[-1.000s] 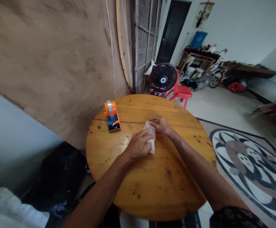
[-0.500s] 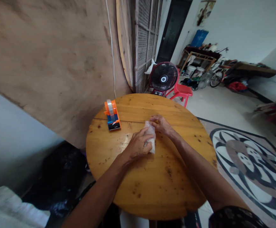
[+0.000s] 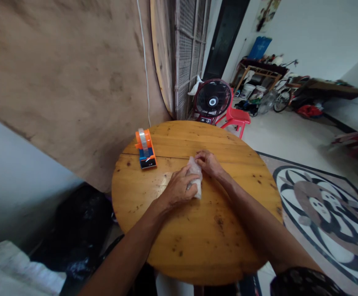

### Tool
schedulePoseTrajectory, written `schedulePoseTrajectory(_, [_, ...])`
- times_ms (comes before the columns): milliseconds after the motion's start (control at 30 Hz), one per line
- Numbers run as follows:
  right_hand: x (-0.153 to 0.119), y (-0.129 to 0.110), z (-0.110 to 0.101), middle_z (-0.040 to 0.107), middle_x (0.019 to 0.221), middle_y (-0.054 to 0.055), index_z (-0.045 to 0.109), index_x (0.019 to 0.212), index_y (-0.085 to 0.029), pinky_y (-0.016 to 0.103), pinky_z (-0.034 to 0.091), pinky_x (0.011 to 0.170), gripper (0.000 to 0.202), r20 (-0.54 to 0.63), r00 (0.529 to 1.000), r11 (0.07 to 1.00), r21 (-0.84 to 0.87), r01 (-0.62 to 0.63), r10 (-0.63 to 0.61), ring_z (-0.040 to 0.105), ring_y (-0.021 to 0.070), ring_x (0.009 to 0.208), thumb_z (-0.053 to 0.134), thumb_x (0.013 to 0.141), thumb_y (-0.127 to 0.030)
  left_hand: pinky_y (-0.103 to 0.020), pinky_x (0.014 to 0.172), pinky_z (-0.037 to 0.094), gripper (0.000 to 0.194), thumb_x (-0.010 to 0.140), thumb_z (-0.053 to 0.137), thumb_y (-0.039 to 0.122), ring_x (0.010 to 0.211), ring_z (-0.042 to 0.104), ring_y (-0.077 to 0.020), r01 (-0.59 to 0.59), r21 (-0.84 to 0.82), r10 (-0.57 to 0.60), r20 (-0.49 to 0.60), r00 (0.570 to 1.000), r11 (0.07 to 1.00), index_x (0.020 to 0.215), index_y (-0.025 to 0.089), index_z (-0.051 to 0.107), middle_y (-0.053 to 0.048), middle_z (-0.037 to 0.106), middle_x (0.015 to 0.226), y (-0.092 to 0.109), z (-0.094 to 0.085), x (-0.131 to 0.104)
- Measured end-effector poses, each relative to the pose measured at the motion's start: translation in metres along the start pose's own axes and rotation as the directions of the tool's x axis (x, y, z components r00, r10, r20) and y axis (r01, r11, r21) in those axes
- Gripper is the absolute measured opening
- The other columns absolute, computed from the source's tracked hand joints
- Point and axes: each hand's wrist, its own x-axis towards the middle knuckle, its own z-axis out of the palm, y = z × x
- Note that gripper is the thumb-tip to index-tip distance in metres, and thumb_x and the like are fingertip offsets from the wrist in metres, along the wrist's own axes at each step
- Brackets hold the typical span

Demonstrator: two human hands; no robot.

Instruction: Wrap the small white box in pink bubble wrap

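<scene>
A small bundle of whitish bubble wrap (image 3: 198, 181) lies on the round wooden table (image 3: 179, 242). My left hand (image 3: 180, 187) is wrapped over its left side, thumb and fingers gripping it. At the bundle's far end, the fingers of my right hand (image 3: 209, 161) are pinched together against the upper right corner. Whatever is inside the wrap cannot be made out. To the left, an orange and blue tape dispenser (image 3: 146, 149) with a roll of clear tape stands on the table, touched by neither hand.
Beyond the table's far edge stand a dark round fan (image 3: 212, 101) and a red plastic chair (image 3: 238, 116). A large wooden board (image 3: 74, 74) leans along the left. Black plastic bags (image 3: 77, 222) lie at the lower left.
My right hand's fingers have closed in slightly at the bundle's far corner. My left hand and the tape dispenser have stayed in place.
</scene>
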Motion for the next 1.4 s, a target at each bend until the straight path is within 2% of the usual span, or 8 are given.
schedulePoseTrajectory(200, [-0.004, -0.006, -0.004, 0.065, 0.115, 0.008, 0.069, 0.088, -0.021, 0.040, 0.046, 0.098, 0.014, -0.014, 1.000, 1.000, 0.001, 0.007, -0.007, 0.062, 0.0222, 0.106, 0.059, 0.080, -0.019, -0.044, 0.110, 0.036, 0.043, 0.082, 0.050, 0.023, 0.133, 0.045, -0.0284, 0.006, -0.004, -0.006, 0.004, 1.000, 1.000, 0.121, 0.020, 0.067, -0.013, 0.049, 0.142, 0.001, 0.000, 0.000])
schedulePoseTrajectory(433, [-0.035, -0.017, -0.031, 0.055, 0.134, 0.011, 0.071, 0.094, -0.021, 0.048, 0.041, 0.104, 0.018, -0.138, 0.986, 0.994, 0.037, 0.101, -0.095, 0.056, 0.0263, 0.120, 0.060, 0.080, -0.023, -0.044, 0.112, 0.034, 0.043, 0.082, 0.051, 0.022, 0.136, 0.042, -0.0298, 0.021, -0.010, -0.021, 0.008, 1.000, 1.000, 0.121, 0.016, 0.067, -0.016, 0.046, 0.145, 0.000, 0.000, 0.000])
schedulePoseTrajectory(567, [-0.056, -0.038, -0.044, 0.060, 0.127, 0.011, 0.071, 0.092, -0.022, 0.045, 0.045, 0.101, 0.017, -0.130, 0.982, 0.987, 0.066, 0.148, -0.139, 0.060, 0.0256, 0.114, 0.059, 0.082, -0.027, -0.044, 0.112, 0.033, 0.042, 0.082, 0.051, 0.022, 0.136, 0.042, -0.0292, 0.027, -0.033, -0.027, 0.004, 1.000, 0.999, 0.120, 0.017, 0.068, -0.015, 0.045, 0.146, 0.000, -0.001, 0.000])
schedulePoseTrajectory(667, [-0.073, -0.057, -0.048, 0.066, 0.119, 0.009, 0.070, 0.098, -0.024, 0.043, 0.046, 0.100, 0.019, -0.005, 0.977, 0.973, 0.088, 0.211, -0.212, 0.061, 0.0241, 0.113, 0.061, 0.082, -0.028, -0.043, 0.112, 0.034, 0.042, 0.082, 0.050, 0.021, 0.136, 0.042, -0.0280, 0.027, -0.049, -0.027, 0.001, 1.000, 0.998, 0.119, 0.017, 0.068, -0.015, 0.046, 0.144, 0.002, -0.003, 0.000])
schedulePoseTrajectory(767, [-0.084, -0.058, -0.051, 0.069, 0.109, 0.008, 0.070, 0.097, -0.024, 0.040, 0.048, 0.094, 0.018, -0.014, 0.986, 0.984, 0.068, 0.167, -0.167, 0.064, 0.0227, 0.103, 0.061, 0.082, -0.029, -0.043, 0.113, 0.033, 0.042, 0.082, 0.050, 0.020, 0.137, 0.041, -0.0277, 0.030, -0.051, -0.030, 0.006, 1.000, 0.998, 0.119, 0.016, 0.068, -0.016, 0.046, 0.144, 0.003, -0.003, 0.000])
schedulePoseTrajectory(933, [-0.064, -0.023, -0.044, 0.069, 0.081, 0.005, 0.067, 0.103, -0.017, 0.031, 0.051, 0.065, 0.028, -0.022, 0.977, 0.978, 0.003, -0.210, 0.210, 0.059, 0.0152, 0.062, 0.064, 0.077, -0.026, -0.044, 0.113, 0.032, 0.042, 0.082, 0.051, 0.021, 0.137, 0.041, -0.0289, 0.049, -0.047, -0.048, 0.007, 0.999, 0.998, 0.120, 0.015, 0.068, -0.017, 0.044, 0.146, 0.001, -0.001, -0.001])
schedulePoseTrajectory(1167, [-0.022, -0.009, -0.015, 0.070, 0.092, 0.006, 0.060, 0.119, -0.017, 0.029, 0.051, 0.072, 0.044, 0.002, 0.979, 0.977, 0.056, -0.206, 0.206, 0.064, 0.0166, 0.076, 0.066, 0.075, -0.022, -0.041, 0.113, 0.032, 0.042, 0.083, 0.051, 0.023, 0.136, 0.042, -0.0270, 0.010, -0.039, -0.010, 0.003, 1.000, 0.999, 0.122, 0.018, 0.067, -0.015, 0.046, 0.145, -0.004, 0.002, 0.000])
schedulePoseTrajectory(1400, [-0.007, -0.009, -0.010, 0.069, 0.086, 0.006, 0.061, 0.117, -0.013, 0.029, 0.051, 0.070, 0.045, 0.088, 0.974, 0.961, 0.164, -0.223, 0.211, 0.062, 0.0165, 0.074, 0.066, 0.073, -0.020, -0.044, 0.113, 0.033, 0.043, 0.082, 0.052, 0.023, 0.137, 0.041, -0.0299, 0.031, -0.046, -0.030, 0.022, 0.999, 0.998, 0.123, 0.018, 0.067, -0.016, 0.045, 0.146, -0.001, 0.000, 0.001])
